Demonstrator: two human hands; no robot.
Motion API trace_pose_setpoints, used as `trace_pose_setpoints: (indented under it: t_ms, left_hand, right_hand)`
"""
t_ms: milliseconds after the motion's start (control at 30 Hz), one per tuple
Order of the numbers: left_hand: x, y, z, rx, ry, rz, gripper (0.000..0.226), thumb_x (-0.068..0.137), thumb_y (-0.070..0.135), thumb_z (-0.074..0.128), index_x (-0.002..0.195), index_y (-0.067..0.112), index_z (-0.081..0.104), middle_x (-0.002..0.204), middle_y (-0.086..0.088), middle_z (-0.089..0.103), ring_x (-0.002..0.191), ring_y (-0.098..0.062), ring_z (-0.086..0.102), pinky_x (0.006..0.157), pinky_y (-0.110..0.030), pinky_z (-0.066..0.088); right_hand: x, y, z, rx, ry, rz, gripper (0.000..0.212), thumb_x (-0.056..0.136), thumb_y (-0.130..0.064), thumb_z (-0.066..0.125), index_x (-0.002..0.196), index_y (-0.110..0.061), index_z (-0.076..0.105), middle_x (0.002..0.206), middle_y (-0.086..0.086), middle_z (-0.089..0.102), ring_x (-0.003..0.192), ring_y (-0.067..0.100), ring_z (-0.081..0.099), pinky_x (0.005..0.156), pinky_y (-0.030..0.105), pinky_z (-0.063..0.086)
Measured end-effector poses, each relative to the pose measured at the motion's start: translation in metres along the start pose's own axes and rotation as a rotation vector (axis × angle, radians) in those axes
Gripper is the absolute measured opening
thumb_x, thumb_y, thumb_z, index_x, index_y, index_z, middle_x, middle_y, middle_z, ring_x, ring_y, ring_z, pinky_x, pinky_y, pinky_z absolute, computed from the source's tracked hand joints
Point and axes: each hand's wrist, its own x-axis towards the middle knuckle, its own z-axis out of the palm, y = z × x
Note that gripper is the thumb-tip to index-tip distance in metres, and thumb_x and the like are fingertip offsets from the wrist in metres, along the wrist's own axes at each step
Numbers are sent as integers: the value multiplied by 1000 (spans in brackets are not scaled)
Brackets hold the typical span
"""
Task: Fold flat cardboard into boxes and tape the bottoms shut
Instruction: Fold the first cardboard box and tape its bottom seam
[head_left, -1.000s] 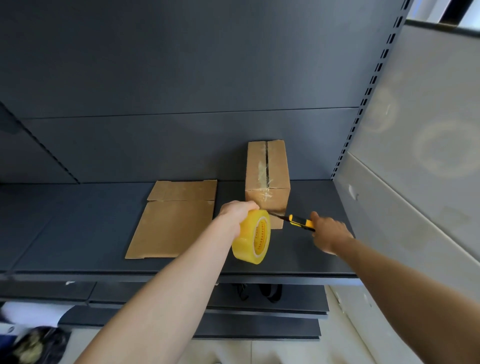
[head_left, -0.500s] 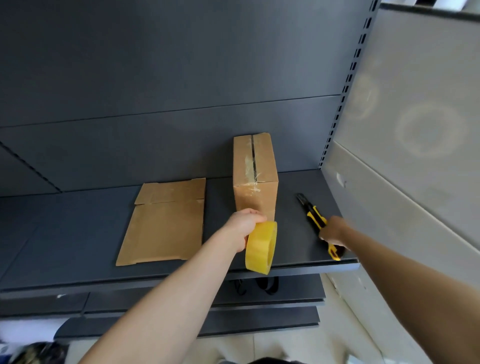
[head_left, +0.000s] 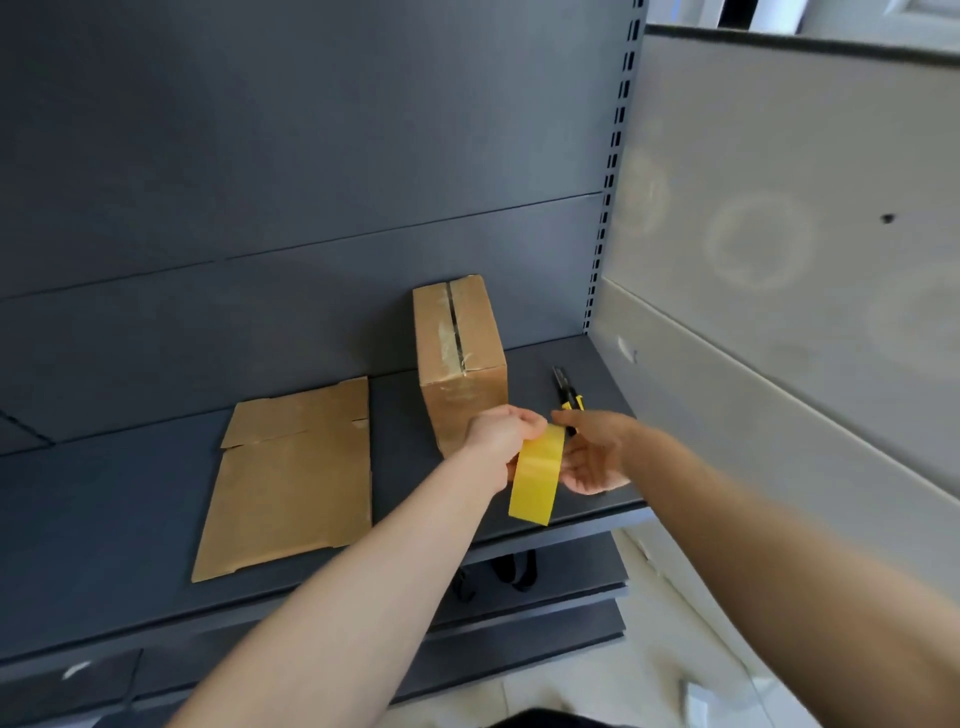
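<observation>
A folded cardboard box (head_left: 460, 358) stands on the dark shelf (head_left: 104, 519), its taped seam facing up. Left of it lies a flat cardboard sheet (head_left: 291, 478). My left hand (head_left: 501, 434) grips a yellow tape roll (head_left: 535, 478), seen edge-on, just in front of the box. My right hand (head_left: 592, 454) is open beside the roll, fingers spread toward it, empty. A yellow-and-black utility knife (head_left: 569, 395) lies on the shelf behind my right hand, partly hidden by it.
The dark back panel rises behind the shelf, and a slotted upright (head_left: 608, 171) stands at its right end. A grey wall panel (head_left: 805, 260) closes the right side. Lower shelves (head_left: 545, 597) hold dark straps below.
My right hand put the knife down on the shelf and moved left to the tape roll. The left hand turned the roll edge-on.
</observation>
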Motion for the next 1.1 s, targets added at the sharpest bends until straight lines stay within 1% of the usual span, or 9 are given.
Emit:
trace_pose_setpoints:
  t_ms: [100, 200, 333, 533, 633, 733, 900, 1000, 1100]
  left_hand:
    - [-3, 7, 7, 59, -23, 95, 25, 85, -2, 65, 67, 14, 57, 77, -6, 59, 78, -23, 57, 65, -29, 47]
    - [-7, 12, 11, 101, -30, 179, 24, 86, 3, 66, 68, 16, 57, 76, -1, 57, 76, -18, 52, 64, -24, 42]
    - [-13, 10, 11, 90, -53, 262, 20, 87, 7, 66, 72, 18, 60, 84, -2, 58, 86, -18, 50, 76, -26, 41]
    - [-20, 5, 0, -71, -65, 184, 15, 80, 17, 75, 80, 14, 61, 100, -9, 66, 105, -24, 58, 101, -35, 38]
    - [-18, 3, -4, -98, 47, 171, 18, 78, 12, 76, 80, 15, 59, 102, -8, 63, 100, -24, 57, 85, -27, 42]
    - [-22, 0, -8, -133, 132, 225, 16, 78, 7, 75, 82, 19, 64, 114, -3, 60, 102, -20, 56, 69, -18, 39]
    - [-29, -8, -11, -208, 170, 285, 20, 78, 0, 74, 87, 18, 71, 121, 3, 56, 109, -14, 53, 81, -17, 39]
    - [-30, -14, -7, -188, 181, 305, 24, 81, 3, 72, 102, 16, 72, 126, 6, 44, 105, -7, 48, 88, -14, 35]
    - [-26, -14, -10, -97, 163, 354, 35, 83, 5, 70, 117, 14, 67, 128, 4, 45, 103, -7, 46, 91, -13, 33]
  right_hand:
    - [-4, -5, 4, 238, 106, -45, 27, 93, -26, 54, 76, -6, 57, 61, 6, 60, 55, 17, 54, 45, 19, 45]
    - [-12, -12, 5, 396, 179, -95, 23, 95, -22, 52, 80, -6, 59, 63, 5, 59, 53, 16, 54, 36, 15, 44]
    - [-16, -21, 5, 526, 240, -107, 15, 95, -23, 51, 94, -9, 56, 70, 2, 55, 56, 14, 52, 46, 23, 47]
    - [-27, -25, 18, 641, 287, -199, 13, 94, -20, 53, 89, -8, 54, 68, 3, 52, 59, 14, 51, 51, 26, 42]
    - [-25, -23, 31, 653, 317, -219, 11, 94, -21, 52, 97, -10, 53, 66, 3, 49, 58, 14, 50, 51, 26, 43]
    - [-26, -25, 35, 656, 349, -239, 14, 95, -22, 52, 87, -10, 51, 60, 2, 45, 53, 13, 48, 46, 25, 44]
    - [-26, -16, 41, 675, 381, -230, 26, 94, -21, 52, 71, -12, 46, 47, 0, 39, 31, 10, 41, 37, 20, 42]
    - [-28, -11, 39, 706, 428, -255, 25, 94, -18, 51, 71, -11, 45, 54, 1, 36, 42, 11, 35, 43, 25, 40]
    - [-31, -14, 41, 689, 489, -289, 24, 93, -17, 52, 71, -10, 46, 55, 3, 36, 45, 13, 34, 46, 26, 40]
